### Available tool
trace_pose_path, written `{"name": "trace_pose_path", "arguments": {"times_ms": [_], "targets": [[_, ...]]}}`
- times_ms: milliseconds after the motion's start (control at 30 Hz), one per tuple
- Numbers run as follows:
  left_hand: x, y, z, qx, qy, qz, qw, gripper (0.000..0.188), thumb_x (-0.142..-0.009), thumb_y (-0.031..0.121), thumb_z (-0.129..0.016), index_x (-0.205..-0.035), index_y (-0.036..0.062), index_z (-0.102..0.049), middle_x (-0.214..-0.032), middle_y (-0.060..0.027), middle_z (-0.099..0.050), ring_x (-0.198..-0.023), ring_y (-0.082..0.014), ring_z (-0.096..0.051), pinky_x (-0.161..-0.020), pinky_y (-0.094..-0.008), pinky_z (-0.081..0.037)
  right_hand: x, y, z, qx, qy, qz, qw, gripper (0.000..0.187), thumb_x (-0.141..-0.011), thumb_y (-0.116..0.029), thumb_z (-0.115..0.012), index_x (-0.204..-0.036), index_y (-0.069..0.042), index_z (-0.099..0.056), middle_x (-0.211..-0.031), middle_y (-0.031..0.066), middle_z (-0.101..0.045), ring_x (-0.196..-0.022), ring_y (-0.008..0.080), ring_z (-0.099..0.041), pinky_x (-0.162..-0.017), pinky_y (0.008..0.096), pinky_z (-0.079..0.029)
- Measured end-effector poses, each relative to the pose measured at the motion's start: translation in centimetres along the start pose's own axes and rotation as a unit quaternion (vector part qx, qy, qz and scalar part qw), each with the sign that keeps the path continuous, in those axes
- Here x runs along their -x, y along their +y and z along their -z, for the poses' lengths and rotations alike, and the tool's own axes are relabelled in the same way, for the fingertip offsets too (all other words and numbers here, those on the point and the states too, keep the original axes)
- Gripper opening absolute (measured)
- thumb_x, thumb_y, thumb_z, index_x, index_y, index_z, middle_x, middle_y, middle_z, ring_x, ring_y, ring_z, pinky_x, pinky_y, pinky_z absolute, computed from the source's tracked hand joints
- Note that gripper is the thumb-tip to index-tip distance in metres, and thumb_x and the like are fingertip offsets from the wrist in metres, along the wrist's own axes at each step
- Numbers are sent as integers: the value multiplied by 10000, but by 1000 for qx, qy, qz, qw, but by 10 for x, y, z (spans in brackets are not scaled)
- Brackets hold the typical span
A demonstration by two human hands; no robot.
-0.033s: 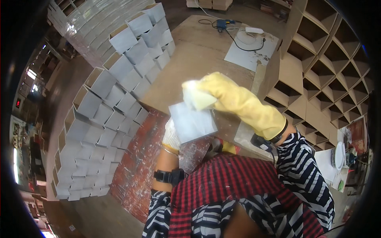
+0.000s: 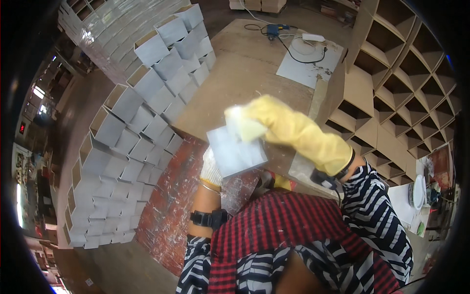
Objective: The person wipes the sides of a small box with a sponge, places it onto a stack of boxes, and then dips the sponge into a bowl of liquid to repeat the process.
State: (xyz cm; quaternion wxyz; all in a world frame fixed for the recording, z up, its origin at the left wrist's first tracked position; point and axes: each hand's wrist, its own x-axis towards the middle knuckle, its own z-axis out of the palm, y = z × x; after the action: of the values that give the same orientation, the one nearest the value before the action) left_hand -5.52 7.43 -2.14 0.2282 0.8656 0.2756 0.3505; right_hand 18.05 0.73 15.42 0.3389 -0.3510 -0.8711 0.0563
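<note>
My left hand (image 2: 210, 165), in a white knitted glove, is at the lower left of a white square box or panel (image 2: 238, 158) and holds it up. The fingers are hidden behind it. On its upper right part my right hand (image 2: 262, 112), in a long yellow rubber glove, presses a pale yellow-white sponge-like pad (image 2: 245, 128). The fingers are closed round the pad, though motion blurs them. The white face looks smooth and slightly streaked.
Many white boxes (image 2: 122, 103), open on one side, are stacked at the left. Brown cardboard boxes (image 2: 360, 93) are stacked at the right. A brown board table (image 2: 235, 63) carries a blue device (image 2: 273, 31) with cables and a white power strip (image 2: 313, 37). A red scuffed surface (image 2: 161, 215) lies below.
My right hand and the pad have shifted slightly downward across the white face. The left hand stays almost in place.
</note>
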Motion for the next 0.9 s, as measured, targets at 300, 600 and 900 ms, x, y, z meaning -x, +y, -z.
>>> {"name": "trace_pose_path", "arguments": {"times_ms": [300, 600, 900], "targets": [[11, -7, 5, 383, 47, 164, 908, 342, -974, 237, -518, -1226, 21, -602, -1226, -164, -633, -1065, -299, -637, -884, -420, -534, 30, -30, 3, -235, -5, 62, 970, 604, -721, -81, -688, -1314, -36, -584, -948, 130, -666, -830, 355, -616, -733, 458, -478], [-4, 35, 11, 766, -16, 340, 546, 370, -981, 201, -517, -1297, 10, -553, -1223, -163, -644, -1063, -291, -648, -896, -415, -537, -16, -35, 0, 92, -129, 55, 986, 484, -787, -69, -643, -1252, -200, -622, -866, 112, -672, -783, 332, -652, -680, 462, -512], [25, 5, -4, 409, 115, 181, 887, 258, -865, 193, -634, -1075, 61, -703, -1029, -98, -717, -981, -271, -677, -845, -370, -550, -26, 5, 23, -31, 67, -211, 975, 688, -739, 83, -679, -1369, -171, -566, -1190, 164, -622, -1203, 340, -558, -1033, 380, -463]]}}
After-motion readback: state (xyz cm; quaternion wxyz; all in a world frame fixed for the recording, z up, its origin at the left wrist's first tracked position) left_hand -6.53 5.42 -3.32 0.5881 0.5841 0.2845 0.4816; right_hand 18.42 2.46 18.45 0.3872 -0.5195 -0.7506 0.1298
